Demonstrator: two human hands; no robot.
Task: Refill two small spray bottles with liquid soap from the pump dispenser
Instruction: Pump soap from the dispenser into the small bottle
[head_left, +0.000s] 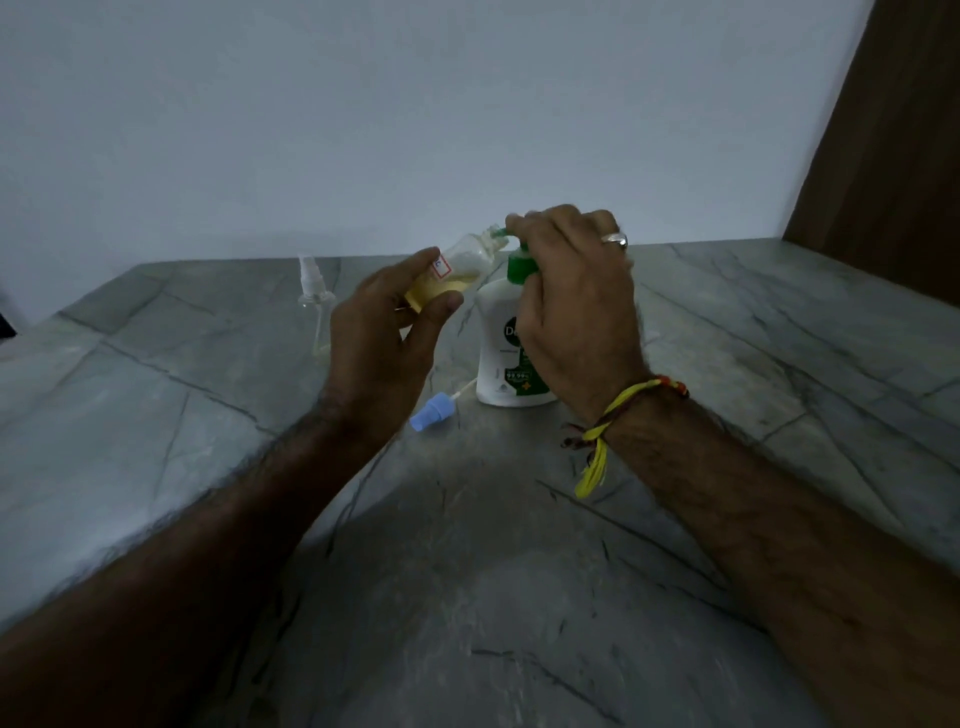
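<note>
The left hand (387, 322) grips a small open spray bottle (457, 270), tilted, its mouth at the green nozzle of the pump dispenser (506, 343). The right hand (576, 301) presses curled fingers on the pump. A blue spray cap (432, 412) lies nearer; a second spray bottle (316, 306) stands far left on the grey stone counter (779, 364).

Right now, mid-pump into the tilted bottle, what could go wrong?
1. The small clear bottle with yellowish soap is held tilted by the left hand at the green pump spout; soap may miss its narrow mouth.
2. The right hand pressing could tip the white dispenser.
3. The blue spray cap lies loose nearby; an arm may knock it.
</note>
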